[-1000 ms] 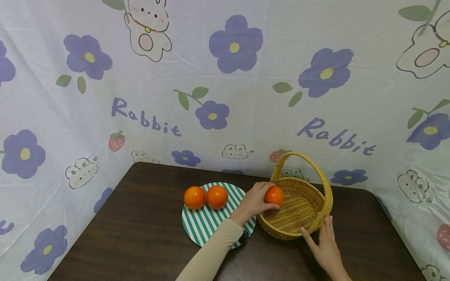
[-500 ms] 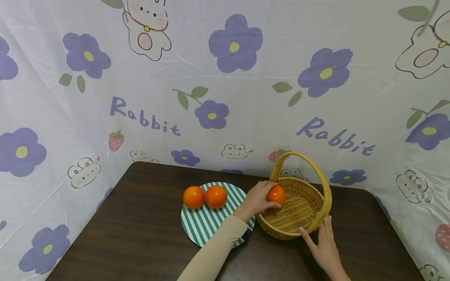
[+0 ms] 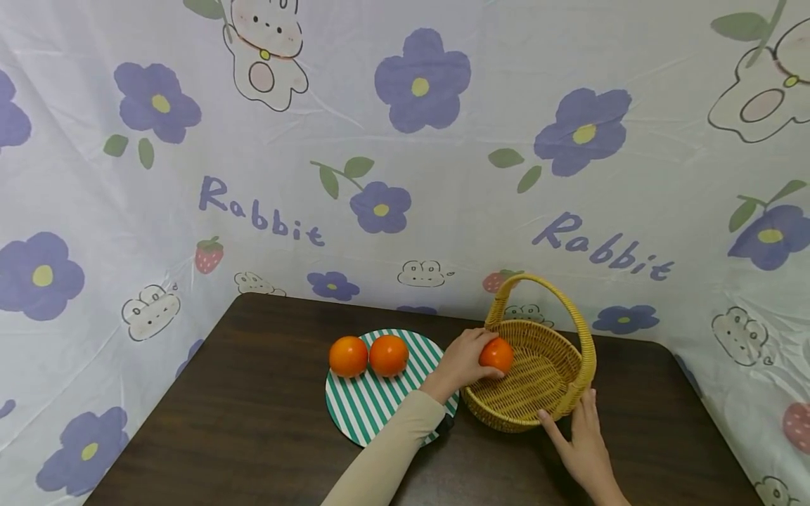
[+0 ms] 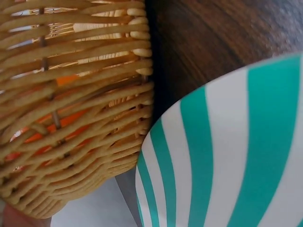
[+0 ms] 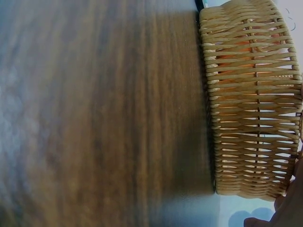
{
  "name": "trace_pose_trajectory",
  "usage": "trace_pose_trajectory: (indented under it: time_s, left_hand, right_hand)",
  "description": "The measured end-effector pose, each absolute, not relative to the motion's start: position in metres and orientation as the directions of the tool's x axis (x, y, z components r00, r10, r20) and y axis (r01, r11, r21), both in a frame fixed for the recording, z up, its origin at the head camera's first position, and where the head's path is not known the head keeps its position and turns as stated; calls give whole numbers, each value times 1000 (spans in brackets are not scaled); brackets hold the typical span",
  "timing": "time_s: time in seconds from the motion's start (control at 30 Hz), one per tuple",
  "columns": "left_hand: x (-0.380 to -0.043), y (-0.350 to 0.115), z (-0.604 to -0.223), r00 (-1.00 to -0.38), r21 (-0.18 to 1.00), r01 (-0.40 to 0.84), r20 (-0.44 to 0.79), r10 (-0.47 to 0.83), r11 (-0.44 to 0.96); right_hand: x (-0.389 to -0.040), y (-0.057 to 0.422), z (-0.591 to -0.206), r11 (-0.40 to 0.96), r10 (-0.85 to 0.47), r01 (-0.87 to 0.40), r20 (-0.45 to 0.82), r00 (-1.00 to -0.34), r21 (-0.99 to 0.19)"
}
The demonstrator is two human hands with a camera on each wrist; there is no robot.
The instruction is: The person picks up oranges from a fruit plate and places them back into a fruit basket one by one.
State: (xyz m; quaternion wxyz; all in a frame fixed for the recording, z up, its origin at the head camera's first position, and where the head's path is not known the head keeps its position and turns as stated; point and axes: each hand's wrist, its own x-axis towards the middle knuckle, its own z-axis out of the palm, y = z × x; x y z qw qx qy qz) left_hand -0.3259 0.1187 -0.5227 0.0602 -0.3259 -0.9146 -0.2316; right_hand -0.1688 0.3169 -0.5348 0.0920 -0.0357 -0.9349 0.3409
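Note:
Inside the left part of the yellow wicker basket (image 3: pixel 530 393), my left hand (image 3: pixel 460 362) holds an orange (image 3: pixel 496 355), fingers over its top and thumb on its near side. Through the basket's weave, patches of the orange (image 4: pixel 71 120) show in the left wrist view. My right hand (image 3: pixel 585 446) touches the basket at its near right side, thumb at the rim and fingers straight along the outer wall. Two more oranges, a left one (image 3: pixel 348 356) and a right one (image 3: pixel 389 355), sit side by side on a round green-and-white striped mat (image 3: pixel 367 422).
The basket's tall arched handle (image 3: pixel 572 309) rises over its right side. The striped mat lies close against the basket's left, partly under my left forearm (image 3: pixel 392 450). Everything is on a dark wooden table (image 3: pixel 221 407), with a printed cloth (image 3: pixel 443 176) hanging behind.
My left hand has shifted slightly right and down with the orange, further inside the basket rim. The right hand and the two oranges on the mat have stayed in place.

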Motion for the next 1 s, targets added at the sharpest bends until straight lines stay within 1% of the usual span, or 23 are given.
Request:
trace_pose_trajectory:
  time_s: [0.23, 0.5, 0.8, 1.0]
  left_hand:
    - [-322, 117, -521, -787, 388, 612, 213, 579, 689]
    - [-320, 116, -522, -800, 406, 594, 209, 563, 694]
    - [-318, 109, -526, -796, 468, 599, 260, 547, 650]
    - [-316, 104, -529, -782, 467, 619, 298, 547, 631]
  right_hand:
    - [-168, 316, -536, 767, 132, 2, 156, -979, -641]
    - [-169, 316, -535, 773, 133, 9, 148, -980, -635]
    - [-169, 317, -536, 764, 127, -15, 173, -977, -644]
    - [-169, 317, -537, 766, 128, -19, 181, -975, -643]
